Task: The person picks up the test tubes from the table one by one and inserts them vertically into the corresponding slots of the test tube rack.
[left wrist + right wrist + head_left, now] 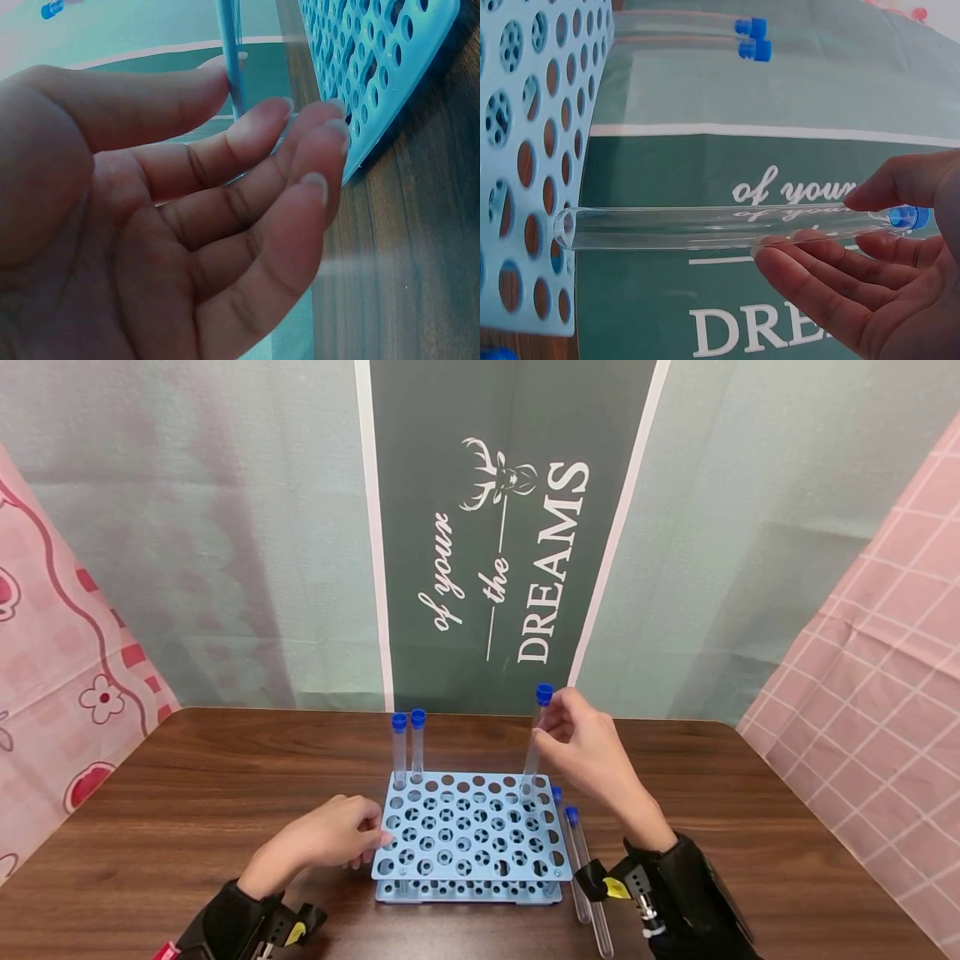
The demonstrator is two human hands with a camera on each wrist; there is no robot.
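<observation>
Dark wooden tabletop [187, 793] carries a light-blue perforated plastic tube rack [468, 835]. Over its far right corner, the right hand [585, 747] pinches a clear blue-capped test tube [534, 743] (bottom at a hole). Two capped tubes [408, 747] stand far left; two more [581, 860] lie right. The left hand [333, 835], fingers relaxed, touches the rack's left edge.

The rack [375, 67] runs off the left-wrist frame's top and right edges, its far holes blurred.
</observation>
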